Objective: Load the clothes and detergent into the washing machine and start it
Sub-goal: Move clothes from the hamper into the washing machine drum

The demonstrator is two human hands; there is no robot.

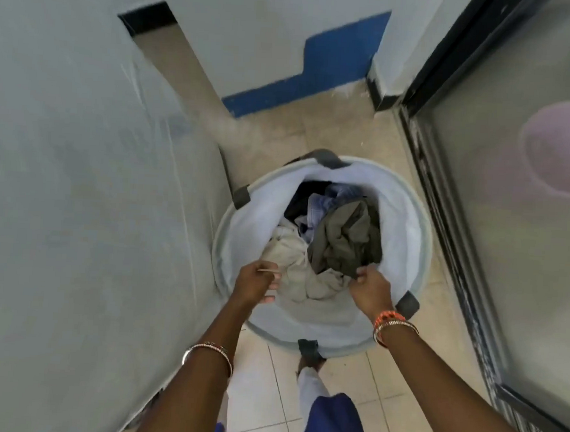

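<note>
A round grey laundry basket [421, 204] with a pale liner stands on the tiled floor in front of me. Inside lie a dark olive garment [345, 236], a beige garment [300, 270], and blue and black clothes [328, 198] deeper in. My right hand [369, 286] pinches the lower edge of the olive garment. At the basket's left side, my left hand [256, 282] has its fingers curled around the edge of the beige garment. No detergent is in view.
A tall grey body wrapped in clear plastic film [77, 203] fills the left side, close against the basket. A frosted glass door in a dark frame [509, 229] runs along the right, with a pink round shape [561, 146] behind it. My leg and foot [311, 367] stand just below the basket.
</note>
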